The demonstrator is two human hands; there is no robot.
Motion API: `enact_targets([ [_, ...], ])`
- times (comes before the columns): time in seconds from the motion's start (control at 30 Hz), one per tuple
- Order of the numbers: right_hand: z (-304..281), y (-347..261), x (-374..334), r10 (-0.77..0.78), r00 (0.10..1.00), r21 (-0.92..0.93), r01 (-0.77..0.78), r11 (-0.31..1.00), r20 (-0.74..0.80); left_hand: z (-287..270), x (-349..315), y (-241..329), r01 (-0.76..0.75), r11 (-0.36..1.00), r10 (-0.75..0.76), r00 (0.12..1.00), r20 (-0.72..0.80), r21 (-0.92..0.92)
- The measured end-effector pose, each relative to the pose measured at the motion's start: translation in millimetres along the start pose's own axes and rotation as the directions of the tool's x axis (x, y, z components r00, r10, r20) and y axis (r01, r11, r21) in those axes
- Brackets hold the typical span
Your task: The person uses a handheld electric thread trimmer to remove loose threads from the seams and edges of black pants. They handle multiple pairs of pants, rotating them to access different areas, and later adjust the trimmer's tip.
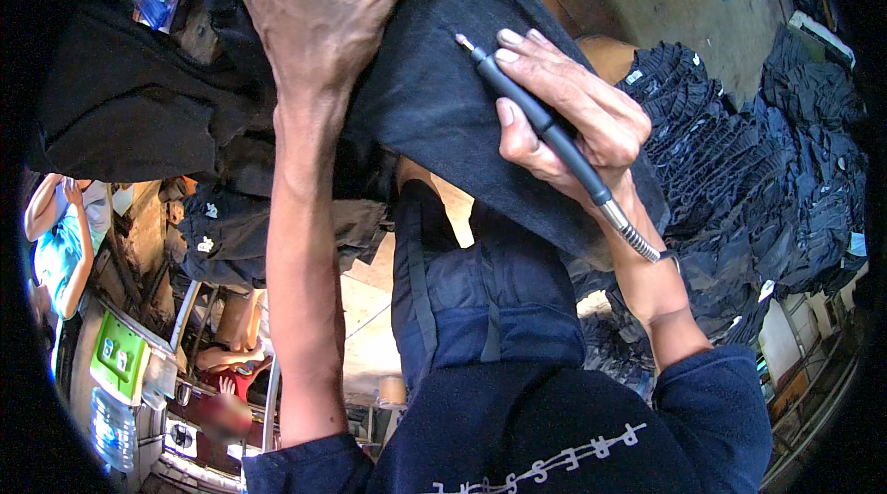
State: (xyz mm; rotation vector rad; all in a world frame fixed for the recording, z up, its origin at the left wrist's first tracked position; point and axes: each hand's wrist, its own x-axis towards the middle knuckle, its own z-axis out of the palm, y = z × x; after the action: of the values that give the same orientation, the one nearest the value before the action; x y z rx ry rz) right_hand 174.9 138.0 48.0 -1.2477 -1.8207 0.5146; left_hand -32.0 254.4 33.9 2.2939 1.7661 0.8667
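Note:
My left hand [319, 27] lies with fingers spread on a black cloth garment [430, 106], which looks like denim and is draped over the work surface and toward my lap. Its fingertips run past the top edge. In my right hand [591, 115] is a black pen-shaped rotary grinder [531, 106], gripped between thumb and fingers. The small pinkish tip points up and left, at or just over the cloth; I cannot tell whether it touches. A coiled metal sleeve at the tool's rear end leads to a cable by my wrist.
A large heap of dark gathered garments [730, 180] rises on the right. More dark cloth [120, 97] hangs at the left, near a small dark blue box [159, 4]. Lower left are other people, a green tray [120, 360] and a plastic water bottle [113, 429].

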Motion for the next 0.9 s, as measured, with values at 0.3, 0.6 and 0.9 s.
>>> enact_targets([
  [0.3,-6.1,-1.8,-7.4,0.011,0.999,-0.008,-0.012,1.000,-0.040,9.6,-2.0,-3.3,-0.083,0.996,0.086,0.989,-0.120,0.030],
  [0.6,-5.3,0.9,-6.4,-0.002,1.000,-0.036,0.002,0.999,-0.016,9.2,-1.5,-2.7,-0.094,0.996,0.094,0.987,-0.133,0.010],
  [0.9,-2.5,1.9,-5.4,0.025,0.995,-0.074,-0.032,0.997,-0.091,7.9,-1.7,1.4,-0.051,0.999,0.052,0.993,-0.108,0.012],
])
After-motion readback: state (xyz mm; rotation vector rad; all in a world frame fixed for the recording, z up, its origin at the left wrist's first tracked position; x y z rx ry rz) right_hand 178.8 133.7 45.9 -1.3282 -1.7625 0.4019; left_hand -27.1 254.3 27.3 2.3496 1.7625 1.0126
